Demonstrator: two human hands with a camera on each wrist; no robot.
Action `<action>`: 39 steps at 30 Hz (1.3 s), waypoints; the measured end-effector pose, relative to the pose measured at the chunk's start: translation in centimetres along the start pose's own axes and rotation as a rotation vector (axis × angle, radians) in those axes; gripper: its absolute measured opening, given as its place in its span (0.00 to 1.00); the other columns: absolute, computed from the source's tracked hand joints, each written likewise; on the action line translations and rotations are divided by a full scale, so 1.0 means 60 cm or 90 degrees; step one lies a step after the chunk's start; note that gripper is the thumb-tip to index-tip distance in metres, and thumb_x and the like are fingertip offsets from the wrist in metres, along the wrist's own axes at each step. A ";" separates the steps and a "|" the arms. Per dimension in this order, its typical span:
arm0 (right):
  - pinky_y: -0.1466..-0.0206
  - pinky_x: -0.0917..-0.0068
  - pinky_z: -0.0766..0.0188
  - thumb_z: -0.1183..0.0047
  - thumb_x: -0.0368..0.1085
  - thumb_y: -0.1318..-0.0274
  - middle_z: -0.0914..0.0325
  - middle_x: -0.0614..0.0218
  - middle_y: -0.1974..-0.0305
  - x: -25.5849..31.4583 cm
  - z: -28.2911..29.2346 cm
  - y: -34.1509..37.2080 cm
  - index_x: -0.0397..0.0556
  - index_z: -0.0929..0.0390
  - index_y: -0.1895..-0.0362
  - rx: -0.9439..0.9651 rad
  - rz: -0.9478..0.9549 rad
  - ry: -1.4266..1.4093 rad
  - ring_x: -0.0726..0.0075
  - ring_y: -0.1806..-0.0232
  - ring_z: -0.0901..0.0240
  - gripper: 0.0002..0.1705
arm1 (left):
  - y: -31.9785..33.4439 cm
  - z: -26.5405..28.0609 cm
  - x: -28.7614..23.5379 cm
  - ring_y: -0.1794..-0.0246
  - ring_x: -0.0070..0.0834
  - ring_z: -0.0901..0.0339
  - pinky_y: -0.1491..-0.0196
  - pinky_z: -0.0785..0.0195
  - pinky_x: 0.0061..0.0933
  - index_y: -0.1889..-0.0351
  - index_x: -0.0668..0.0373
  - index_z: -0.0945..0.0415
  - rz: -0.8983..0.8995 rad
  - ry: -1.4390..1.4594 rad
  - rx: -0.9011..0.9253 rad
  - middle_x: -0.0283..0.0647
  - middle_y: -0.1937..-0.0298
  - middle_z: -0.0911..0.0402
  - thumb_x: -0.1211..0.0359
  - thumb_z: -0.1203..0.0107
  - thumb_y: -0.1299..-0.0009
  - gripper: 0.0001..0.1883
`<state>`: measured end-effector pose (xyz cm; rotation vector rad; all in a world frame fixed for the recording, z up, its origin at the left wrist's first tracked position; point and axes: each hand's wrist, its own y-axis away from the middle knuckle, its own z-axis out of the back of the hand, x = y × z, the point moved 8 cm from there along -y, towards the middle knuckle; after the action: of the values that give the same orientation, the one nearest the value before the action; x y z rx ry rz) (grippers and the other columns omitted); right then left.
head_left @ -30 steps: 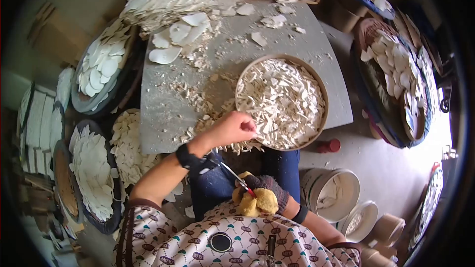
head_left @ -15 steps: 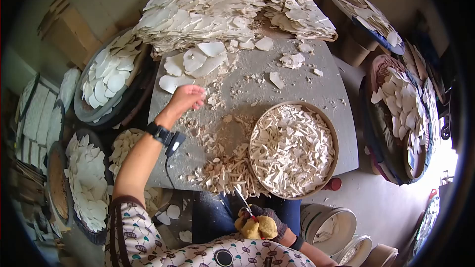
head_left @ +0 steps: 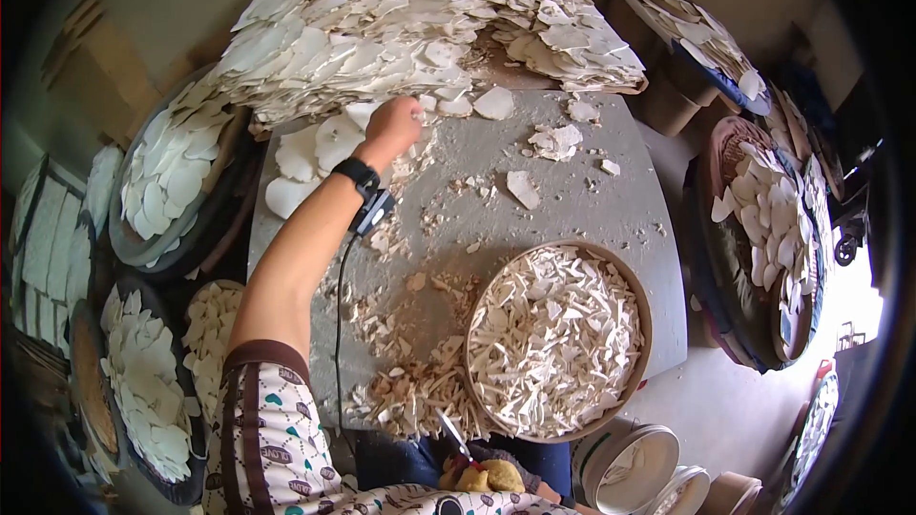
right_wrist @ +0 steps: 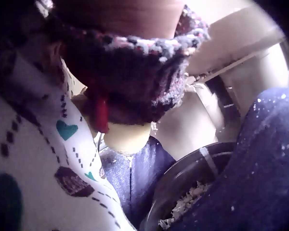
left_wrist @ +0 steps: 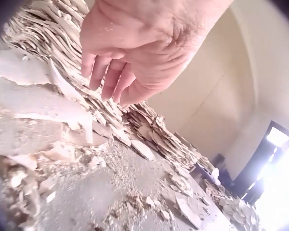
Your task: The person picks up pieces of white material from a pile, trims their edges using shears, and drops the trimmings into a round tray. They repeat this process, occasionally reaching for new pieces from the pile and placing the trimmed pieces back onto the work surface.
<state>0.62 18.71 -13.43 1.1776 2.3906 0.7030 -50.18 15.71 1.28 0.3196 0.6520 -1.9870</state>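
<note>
My bare left hand [head_left: 394,126] is over the far left of the table, beside several large pale flat slices [head_left: 315,154]. In the left wrist view its fingers hang loosely bent, with nothing visible between them, and slices [left_wrist: 24,70] lie to the left. My right hand [right_wrist: 130,79], in a dark knitted glove, stays low at my lap. It grips scissors [head_left: 452,433] with red handles padded in yellow; the blades point up toward the table's near edge. A round tray [head_left: 652,343] full of cut pale strips stands at the near right of the table.
A tall heap of slices [head_left: 363,57] covers the table's far end. Loose strips and crumbs [head_left: 420,396] lie left of the tray. Baskets of slices [head_left: 143,372] flank the table on the left, with another basket [head_left: 763,219] on the right. Buckets [head_left: 658,448] stand at the lower right.
My left hand has left the round tray's near left rim and moved away across the table to the flat slices. The head view has tilted farther up. My right hand stays low with the scissors.
</note>
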 end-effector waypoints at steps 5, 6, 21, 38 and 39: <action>0.64 0.75 0.32 0.56 0.35 0.42 0.31 0.62 0.70 0.064 0.029 -0.022 0.39 0.32 0.66 -0.026 0.065 0.021 0.68 0.67 0.33 0.10 | -0.096 -0.062 -0.040 0.51 0.39 0.30 0.49 0.37 0.32 0.64 0.57 0.23 -0.122 -0.282 0.076 0.43 0.57 0.25 0.77 0.53 0.43 0.12; 0.64 0.75 0.33 0.57 0.35 0.42 0.31 0.62 0.70 0.075 0.033 -0.027 0.39 0.32 0.66 -0.029 0.074 0.020 0.68 0.67 0.33 0.10 | -0.111 -0.080 -0.043 0.48 0.38 0.31 0.46 0.40 0.33 0.63 0.58 0.24 -0.178 -0.327 0.054 0.42 0.56 0.25 0.76 0.54 0.42 0.11; 0.65 0.74 0.34 0.57 0.34 0.43 0.32 0.62 0.72 0.158 0.068 -0.076 0.40 0.33 0.69 -0.069 0.129 0.010 0.68 0.69 0.33 0.09 | -0.181 -0.139 -0.001 0.41 0.37 0.37 0.36 0.50 0.38 0.40 0.46 0.37 -0.403 -0.507 0.079 0.41 0.43 0.33 0.74 0.52 0.41 0.28; 0.67 0.72 0.36 0.57 0.33 0.44 0.34 0.62 0.73 0.160 0.079 -0.093 0.41 0.34 0.72 -0.073 0.157 0.010 0.67 0.70 0.34 0.08 | -0.172 -0.178 -0.026 0.39 0.50 0.42 0.35 0.56 0.48 0.35 0.20 0.54 -0.454 -0.594 0.147 0.49 0.31 0.54 0.72 0.45 0.46 0.46; 0.67 0.72 0.36 0.58 0.33 0.44 0.34 0.62 0.73 0.160 0.080 -0.093 0.41 0.34 0.73 -0.074 0.159 0.010 0.67 0.70 0.34 0.08 | -0.171 -0.178 -0.029 0.39 0.51 0.42 0.35 0.55 0.48 0.35 0.20 0.54 -0.458 -0.582 0.145 0.49 0.32 0.53 0.72 0.45 0.46 0.45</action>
<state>-5.79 24.85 -21.66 1.4392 2.2028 0.9187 -58.85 26.89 -3.47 -0.7737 -0.0871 -2.5584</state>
